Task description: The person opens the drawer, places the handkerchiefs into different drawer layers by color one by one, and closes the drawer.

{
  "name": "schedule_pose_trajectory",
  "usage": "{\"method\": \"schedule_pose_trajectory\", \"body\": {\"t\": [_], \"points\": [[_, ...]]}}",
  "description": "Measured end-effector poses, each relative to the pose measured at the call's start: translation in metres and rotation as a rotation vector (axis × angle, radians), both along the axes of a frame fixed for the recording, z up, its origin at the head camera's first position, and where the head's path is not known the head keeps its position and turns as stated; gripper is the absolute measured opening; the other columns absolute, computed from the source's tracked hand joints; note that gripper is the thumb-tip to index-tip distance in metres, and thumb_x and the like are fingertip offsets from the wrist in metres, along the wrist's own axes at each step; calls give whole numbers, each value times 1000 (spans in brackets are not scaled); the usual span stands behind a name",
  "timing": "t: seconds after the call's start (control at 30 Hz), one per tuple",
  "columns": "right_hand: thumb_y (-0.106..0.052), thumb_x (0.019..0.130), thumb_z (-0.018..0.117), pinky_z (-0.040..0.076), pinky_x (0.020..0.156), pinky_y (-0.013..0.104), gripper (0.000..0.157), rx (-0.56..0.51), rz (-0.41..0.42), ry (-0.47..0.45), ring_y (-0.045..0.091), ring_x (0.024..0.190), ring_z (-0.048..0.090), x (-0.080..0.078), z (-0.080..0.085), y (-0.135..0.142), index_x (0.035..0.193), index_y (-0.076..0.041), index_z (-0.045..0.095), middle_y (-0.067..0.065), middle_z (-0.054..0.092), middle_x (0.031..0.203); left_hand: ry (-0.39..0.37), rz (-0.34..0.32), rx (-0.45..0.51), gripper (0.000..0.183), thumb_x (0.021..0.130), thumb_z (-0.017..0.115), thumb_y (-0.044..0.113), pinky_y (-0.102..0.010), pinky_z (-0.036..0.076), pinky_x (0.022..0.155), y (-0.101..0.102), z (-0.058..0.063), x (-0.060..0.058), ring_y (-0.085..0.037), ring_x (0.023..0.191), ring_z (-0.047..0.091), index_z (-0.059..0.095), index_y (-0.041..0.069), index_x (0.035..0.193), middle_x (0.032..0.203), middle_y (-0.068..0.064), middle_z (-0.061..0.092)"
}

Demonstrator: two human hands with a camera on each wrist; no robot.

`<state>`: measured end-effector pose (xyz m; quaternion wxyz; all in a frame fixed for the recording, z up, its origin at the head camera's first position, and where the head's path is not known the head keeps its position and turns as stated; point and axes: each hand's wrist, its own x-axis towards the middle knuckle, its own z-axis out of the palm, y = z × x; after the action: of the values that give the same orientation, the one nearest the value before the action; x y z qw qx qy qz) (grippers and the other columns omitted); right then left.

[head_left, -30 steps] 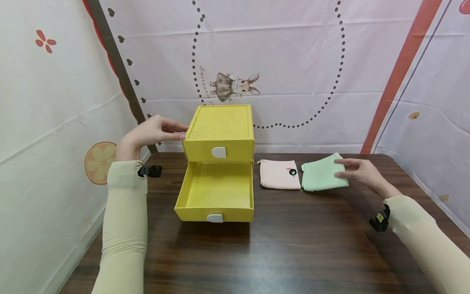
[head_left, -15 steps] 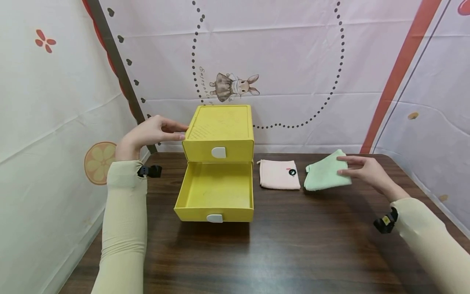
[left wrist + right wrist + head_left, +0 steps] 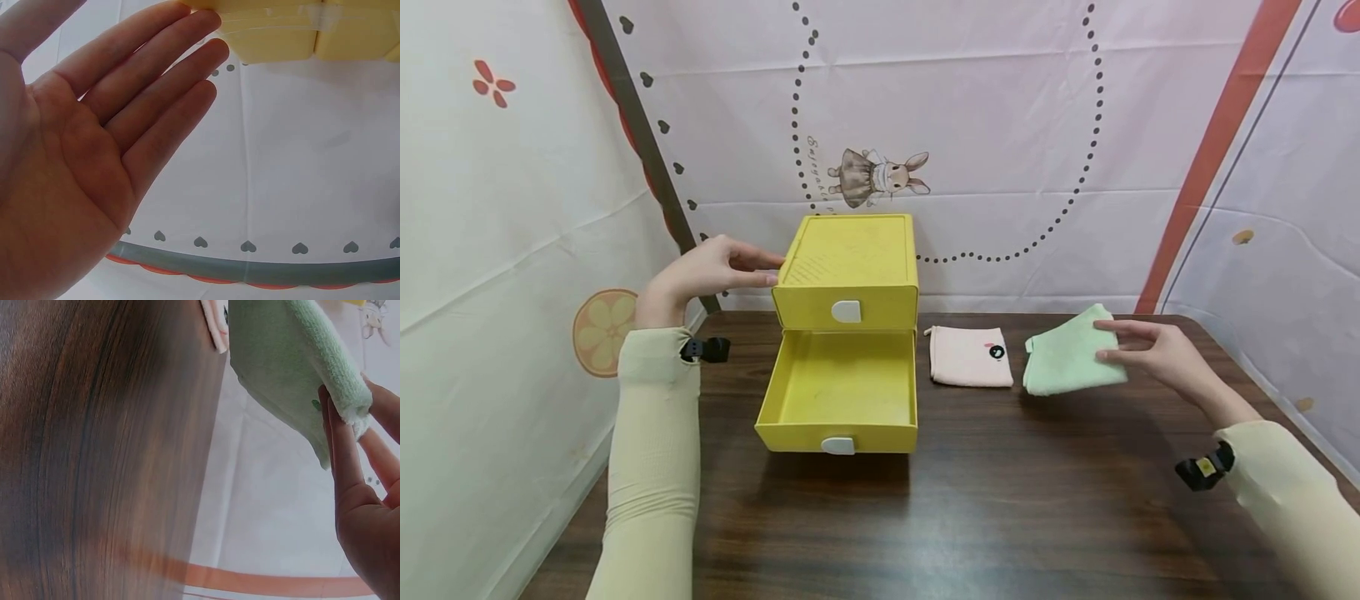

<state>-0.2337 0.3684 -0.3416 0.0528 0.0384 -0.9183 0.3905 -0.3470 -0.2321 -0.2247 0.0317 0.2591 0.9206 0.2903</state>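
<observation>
My left hand (image 3: 711, 268) touches the upper left edge of a yellow two-drawer box (image 3: 857, 250). Its fingers (image 3: 150, 69) look straight in the left wrist view. The lower drawer (image 3: 837, 437) is pulled out, with nothing visible inside, while the upper drawer is closed. On the right, my right hand (image 3: 1165, 358) pinches the right side of a folded light green towel (image 3: 1071, 354), lifted off the table and tilted. In the right wrist view the towel's thick fold (image 3: 325, 356) sits between thumb and fingers. A folded pink towel (image 3: 970, 357) lies flat between box and green towel.
All of this is on a dark wooden table (image 3: 1000, 500). Behind it hangs a patterned white cloth (image 3: 1000, 150) with a rabbit print, and similar cloth covers both sides.
My right hand has moved right and slightly toward me, carrying the green towel away from the pink one and tilting it. My left hand and the box have stayed put.
</observation>
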Motion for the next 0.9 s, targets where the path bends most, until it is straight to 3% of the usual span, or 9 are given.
{"method": "schedule_pose_trajectory", "body": {"t": [0.53,0.7,0.9], "points": [[-37,79,76,53,68,25,59,-44,-6,7,-4,87,65,21,15,-22,132,-20,57,-21,62,105,8,-9,8,44,84,70,43,-46,49,90,-1,-2,0,-18,110,61,66,23,123,123,-1,65],[-32,81,76,55,67,27,57,-57,35,27,-2,87,66,28,21,-30,133,-19,57,-10,68,105,4,2,5,45,84,69,45,-46,49,91,-1,-2,0,-18,110,61,65,23,123,123,-2,65],[-27,82,75,55,65,26,55,-73,88,65,0,88,67,31,25,-37,133,-17,57,-18,64,107,3,3,7,46,83,69,46,-46,49,91,-1,0,0,-18,110,61,65,23,123,123,-1,65]]}}
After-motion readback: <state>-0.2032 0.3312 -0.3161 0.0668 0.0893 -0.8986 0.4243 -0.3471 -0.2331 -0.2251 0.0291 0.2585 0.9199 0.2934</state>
